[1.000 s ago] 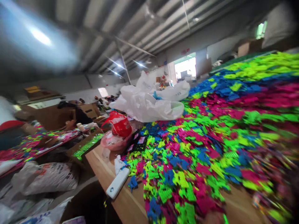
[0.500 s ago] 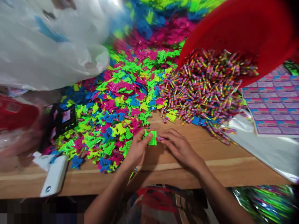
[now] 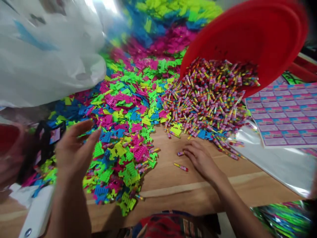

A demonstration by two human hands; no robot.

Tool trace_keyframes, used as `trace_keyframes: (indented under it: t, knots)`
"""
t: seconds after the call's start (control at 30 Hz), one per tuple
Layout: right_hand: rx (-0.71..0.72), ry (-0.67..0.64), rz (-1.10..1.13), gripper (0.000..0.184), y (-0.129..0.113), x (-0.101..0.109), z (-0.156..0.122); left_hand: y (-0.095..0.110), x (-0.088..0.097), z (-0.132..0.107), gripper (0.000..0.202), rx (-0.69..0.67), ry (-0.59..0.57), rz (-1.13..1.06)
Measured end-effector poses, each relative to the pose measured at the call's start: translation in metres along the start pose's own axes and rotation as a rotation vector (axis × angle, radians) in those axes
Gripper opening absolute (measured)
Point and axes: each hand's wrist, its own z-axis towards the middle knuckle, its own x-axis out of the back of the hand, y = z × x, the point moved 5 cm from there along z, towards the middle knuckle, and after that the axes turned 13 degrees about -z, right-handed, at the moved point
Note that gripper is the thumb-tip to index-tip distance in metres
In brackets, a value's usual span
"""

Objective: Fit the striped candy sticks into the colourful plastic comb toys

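My left hand (image 3: 74,148) is parting from my right, where the two were close together a moment ago. It is spreading wide above the heap of neon green, pink and blue comb-shaped plastic pieces (image 3: 119,142) and holding nothing. My right hand (image 3: 200,160) is lying low on the pale wooden table (image 3: 168,188), fingers gently curled and apparently empty, resting just beside a short pink-and-yellow striped candy stick (image 3: 180,167) and a second loose stick (image 3: 180,153). Further up, the mound of striped candy sticks (image 3: 208,99) is spreading out of the tilted red plastic basin (image 3: 242,43) at upper right and running against the neon pieces. To the right, a blue-and-pink printed label sheet (image 3: 284,114) is lying on clear plastic film (image 3: 272,168). Its rows of labels are showing, but I can't read any brand or wording. A white plastic sack (image 3: 44,53) is bulging at upper left.
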Motion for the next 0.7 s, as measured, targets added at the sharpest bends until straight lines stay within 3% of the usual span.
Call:
trace_keyframes:
  t: [0.07,0.17,0.27,0.33,0.5,0.7]
  knots:
    - [0.024,-0.065,-0.013,0.022,-0.004,-0.012,0.003,0.006,-0.047,0.003,0.044,-0.049,-0.18,-0.032]
    - [0.041,-0.117,-0.034,0.027,-0.007,-0.022,0.004,0.007,-0.126,0.01,0.03,-0.221,-0.498,0.18]
    - [0.056,-0.118,-0.031,0.027,-0.006,-0.022,-0.001,-0.005,-0.185,0.028,0.038,-0.376,-0.663,0.49]
    - [0.066,-0.112,-0.023,0.025,-0.006,-0.019,-0.005,-0.015,-0.21,0.042,0.041,-0.396,-0.709,0.575]
    - [0.048,-0.134,-0.074,0.017,-0.006,-0.018,-0.008,-0.033,-0.235,0.059,0.027,-0.362,-0.718,0.643]
    - [-0.024,-0.143,-0.017,0.012,-0.011,-0.016,0.004,-0.031,-0.228,0.056,0.044,-0.323,-0.664,0.604]
